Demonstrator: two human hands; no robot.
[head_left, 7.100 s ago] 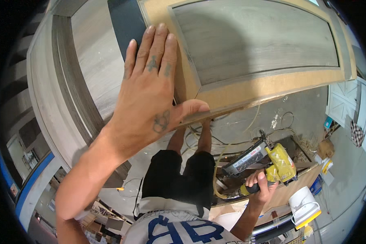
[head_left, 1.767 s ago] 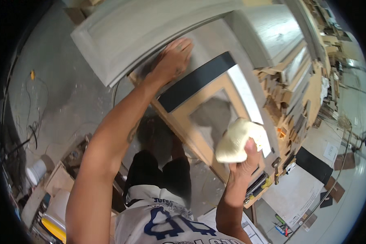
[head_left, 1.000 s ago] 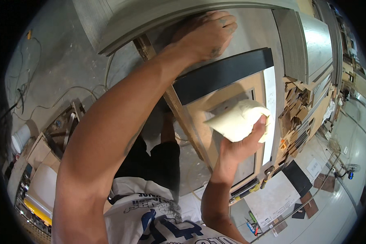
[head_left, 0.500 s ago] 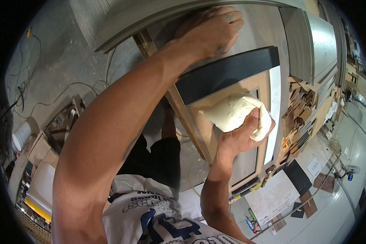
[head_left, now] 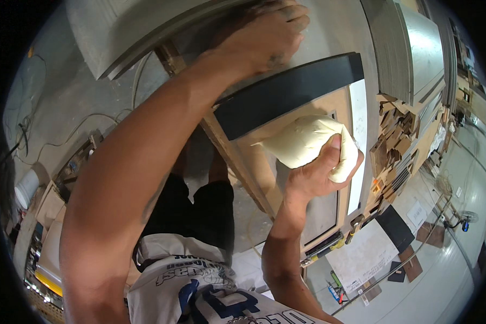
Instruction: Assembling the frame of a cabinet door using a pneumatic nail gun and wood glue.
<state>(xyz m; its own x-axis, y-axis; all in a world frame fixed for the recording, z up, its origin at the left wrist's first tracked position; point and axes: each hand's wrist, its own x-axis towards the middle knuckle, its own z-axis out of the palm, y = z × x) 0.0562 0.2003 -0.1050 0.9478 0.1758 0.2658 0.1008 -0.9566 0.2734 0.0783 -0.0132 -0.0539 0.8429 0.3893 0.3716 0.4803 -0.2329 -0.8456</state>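
Low and close, beyond the pale printed shirt (head_left: 170, 283), the right hand (head_left: 324, 170) has a firm grasp on a soft, cream-yellow, pointed pouch (head_left: 303, 143), thumb pressed across the gathered end. And the pouch is up over the tan-framed board with a grey inset panel (head_left: 260, 171), its thin tip aimed left, no bead visible at it, so this reads as the aiming stage. Squeezing from here, I'd judge, calls for the tip brought down close to the chosen surface first, then even pressure from the gathered end.

Just past the pouch, a flat, slate-dark strip (head_left: 291, 97) crosses the framed board, with a narrow white strip (head_left: 356, 156) down the right side. On we go to the left hand (head_left: 275, 35), stretched over the smooth grey wooden sheet (head_left: 332, 40), fingers curled and partly lost in shadow by the grey wooden panel with a stepped edge (head_left: 135, 32); whether they grip anything, I cannot tell.

Farther right, stacked grey boards (head_left: 424, 59) stand above a jumble of brown wood offcuts (head_left: 397, 127), and a white flat sheet (head_left: 362, 256) lies below them.
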